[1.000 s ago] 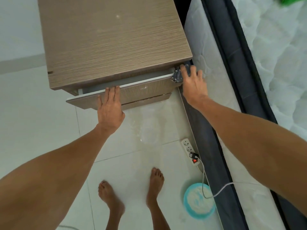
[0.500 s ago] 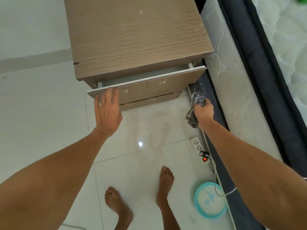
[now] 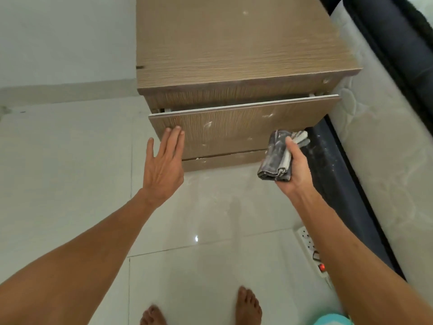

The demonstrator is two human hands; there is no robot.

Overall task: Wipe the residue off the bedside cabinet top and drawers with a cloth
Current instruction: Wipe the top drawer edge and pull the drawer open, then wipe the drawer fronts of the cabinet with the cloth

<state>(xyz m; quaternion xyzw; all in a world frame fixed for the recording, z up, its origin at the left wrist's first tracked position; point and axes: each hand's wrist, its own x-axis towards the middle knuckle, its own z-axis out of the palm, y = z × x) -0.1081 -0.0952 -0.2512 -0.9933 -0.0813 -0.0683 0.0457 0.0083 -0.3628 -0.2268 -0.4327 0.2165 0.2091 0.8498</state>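
Two drawers show on the front of the bedside cabinet in the head view: the upper drawer stands pulled out a little from the carcass, its white top edge visible, and the lower drawer sits nearly flush beneath it. White specks and smears of residue dot the upper drawer front, and a few more mark the cabinet top near its far edge. The cabinet stands on a pale glossy tiled floor, with a mattress and its dark bed base just beside the cabinet's right side. A white power strip with a lit red switch lies on the floor along the bed base, and a turquoise object, perhaps a bowl, is cut off at the bottom edge. Two bare feet stand on the tiles.

The left hand is flat and spread, palm toward the upper drawer front near its left corner; its fingertips seem to touch the wood, though I cannot be sure. The right hand is closed around a folded grey cloth dusted with white, held in front of the drawers' right end, apart from the wood.
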